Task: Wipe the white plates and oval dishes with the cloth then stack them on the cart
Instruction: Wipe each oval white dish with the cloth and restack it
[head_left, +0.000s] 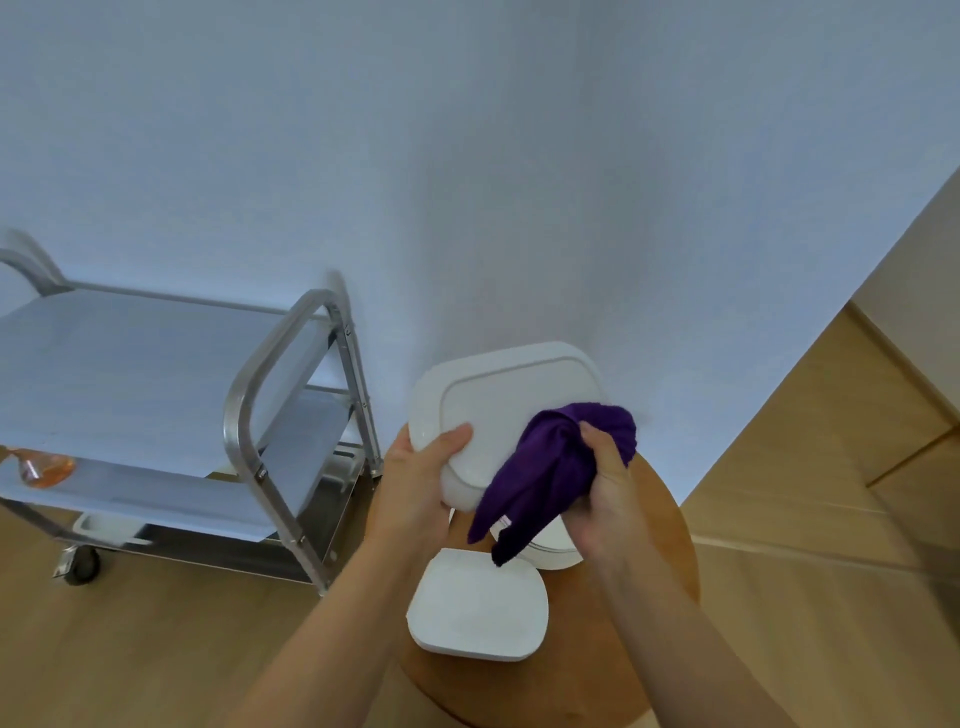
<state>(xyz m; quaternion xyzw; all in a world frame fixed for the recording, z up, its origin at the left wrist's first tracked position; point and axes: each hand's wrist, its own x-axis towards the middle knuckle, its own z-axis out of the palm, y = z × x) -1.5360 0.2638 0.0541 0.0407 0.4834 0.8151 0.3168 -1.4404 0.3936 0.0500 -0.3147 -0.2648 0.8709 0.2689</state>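
Above the round wooden worktop (639, 597) a white dish (511, 410) is held tilted, its underside turned toward the camera; it is gripped at its lower left rim by the left hand (421, 473), thumb curled over the edge, while the right hand (605, 483) is clenched round a bunched purple cloth (550, 467) that is pressed against the dish's lower right part; one tail of the cloth hangs down toward the worktop. The dish's long axis is seen to run from lower left to upper right. To the left of both hands, and lower, the steel cart (270, 395) is stood against the wall, so the left hand is the nearer one to it; a leftward carry would be judged the coming move once wiping is finished. On the worktop below the hands a second white dish (478, 613) is lain upright, and part of another white piece (553, 551) is seen behind the cloth, its shape not to be told. An orange object (47, 467) is seen blurred at the cart's edge. No brand, label or writing can be read anywhere.
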